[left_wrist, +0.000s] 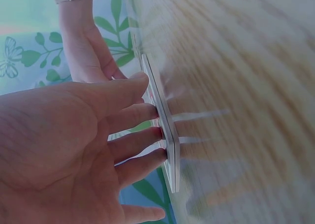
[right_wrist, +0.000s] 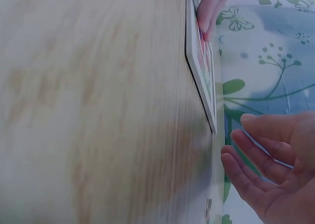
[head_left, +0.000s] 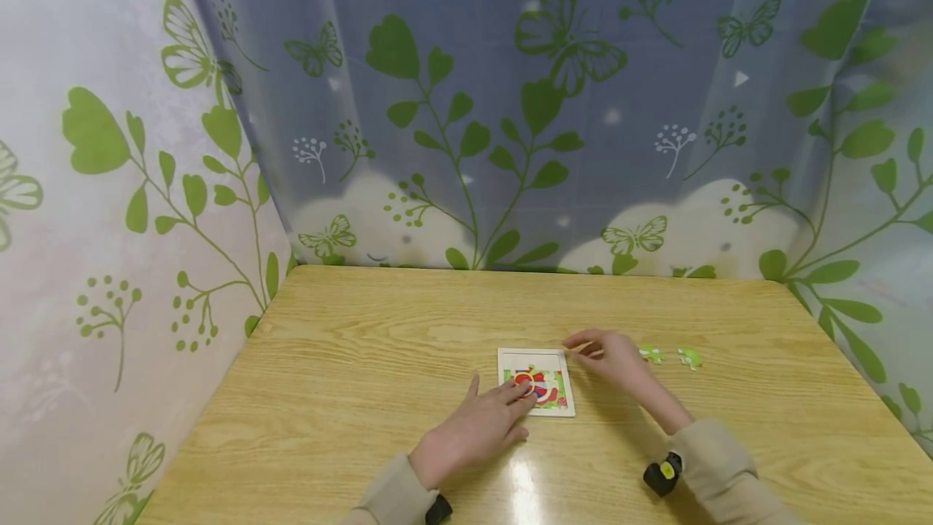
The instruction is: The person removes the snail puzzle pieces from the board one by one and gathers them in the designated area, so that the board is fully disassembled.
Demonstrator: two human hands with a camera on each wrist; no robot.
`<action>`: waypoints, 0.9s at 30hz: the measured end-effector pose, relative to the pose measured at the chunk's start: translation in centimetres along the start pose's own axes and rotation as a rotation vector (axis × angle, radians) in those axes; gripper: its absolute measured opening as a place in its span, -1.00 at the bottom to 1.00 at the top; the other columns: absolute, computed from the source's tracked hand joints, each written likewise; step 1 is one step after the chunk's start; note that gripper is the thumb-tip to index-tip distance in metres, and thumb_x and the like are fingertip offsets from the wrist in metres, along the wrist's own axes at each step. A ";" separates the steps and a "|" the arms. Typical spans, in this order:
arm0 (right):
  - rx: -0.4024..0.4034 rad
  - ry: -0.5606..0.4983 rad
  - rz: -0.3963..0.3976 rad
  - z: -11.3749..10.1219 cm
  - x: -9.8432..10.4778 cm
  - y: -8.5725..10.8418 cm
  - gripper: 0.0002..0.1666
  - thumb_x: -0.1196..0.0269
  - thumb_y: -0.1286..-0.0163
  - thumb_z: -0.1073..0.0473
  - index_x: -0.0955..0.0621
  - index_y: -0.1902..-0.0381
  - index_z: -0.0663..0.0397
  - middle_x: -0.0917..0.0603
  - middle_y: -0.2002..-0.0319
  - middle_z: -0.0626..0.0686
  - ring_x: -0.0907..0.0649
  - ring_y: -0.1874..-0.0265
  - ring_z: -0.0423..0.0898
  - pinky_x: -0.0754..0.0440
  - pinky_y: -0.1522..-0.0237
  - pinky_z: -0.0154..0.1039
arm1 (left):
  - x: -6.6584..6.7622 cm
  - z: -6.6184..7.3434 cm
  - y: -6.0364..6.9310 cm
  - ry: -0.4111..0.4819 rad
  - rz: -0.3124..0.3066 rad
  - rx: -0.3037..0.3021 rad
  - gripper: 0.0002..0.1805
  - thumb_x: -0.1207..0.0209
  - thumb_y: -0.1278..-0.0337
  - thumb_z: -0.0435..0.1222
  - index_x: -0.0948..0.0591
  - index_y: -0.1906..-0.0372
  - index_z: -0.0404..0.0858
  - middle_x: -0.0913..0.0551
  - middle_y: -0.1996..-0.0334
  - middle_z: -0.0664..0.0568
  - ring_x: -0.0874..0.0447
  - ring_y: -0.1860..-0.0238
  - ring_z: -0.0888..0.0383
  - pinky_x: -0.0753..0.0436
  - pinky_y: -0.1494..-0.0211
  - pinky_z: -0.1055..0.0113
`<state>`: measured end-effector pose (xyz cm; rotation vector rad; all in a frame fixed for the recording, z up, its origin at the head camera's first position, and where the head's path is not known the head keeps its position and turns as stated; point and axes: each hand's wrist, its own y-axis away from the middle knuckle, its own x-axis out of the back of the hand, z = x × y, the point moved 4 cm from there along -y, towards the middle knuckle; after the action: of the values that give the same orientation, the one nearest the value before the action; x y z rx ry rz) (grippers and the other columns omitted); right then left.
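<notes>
Two beige sleeves, the left sleeve [head_left: 399, 492] and the right sleeve [head_left: 714, 456], come in nearest at the bottom edge, with two black wrist devices [head_left: 662, 474], one at each wrist. Beyond them, one puzzle board [head_left: 535, 360] with a pale frame lies flat on the worktop [head_left: 350, 363], its colourful picture filling the lower part below a pale strip. The left hand [head_left: 481, 424] rests on the picture, its fingers straight and spread. The right hand [head_left: 608, 359] hovers just beside the board's far right corner, its fingers loosely bent and thumb apart, gripping nothing visible. Two loose green pieces, a nearer piece [head_left: 652, 355] just beyond the right hand and an outer piece [head_left: 689, 358], lie with a gap between them. A broad stretch of wood runs from the board to the left edge, a narrower one behind to the far edge, where one patterned curtain [head_left: 466, 104] hangs.
</notes>
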<state>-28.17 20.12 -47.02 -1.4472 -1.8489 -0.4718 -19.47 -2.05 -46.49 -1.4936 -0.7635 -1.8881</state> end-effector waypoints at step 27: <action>0.088 0.017 -0.124 -1.3 -1.7 1.0 -0.85 -0.32 -0.38 0.32 -0.74 0.11 0.16 -0.78 0.21 0.02 -0.73 0.21 -0.06 -0.76 0.14 -0.14 | -0.4 0.6 -0.3 -0.103 0.016 -0.021 -0.41 -0.09 -0.46 0.00 -0.34 -0.53 0.16 -0.30 -0.53 0.02 -0.27 -0.52 0.03 -0.26 -0.42 -0.39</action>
<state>-26.68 18.39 -47.57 -1.2723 -1.9288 -0.4553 -19.21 -1.34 -46.77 -1.6159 -0.7782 -1.8247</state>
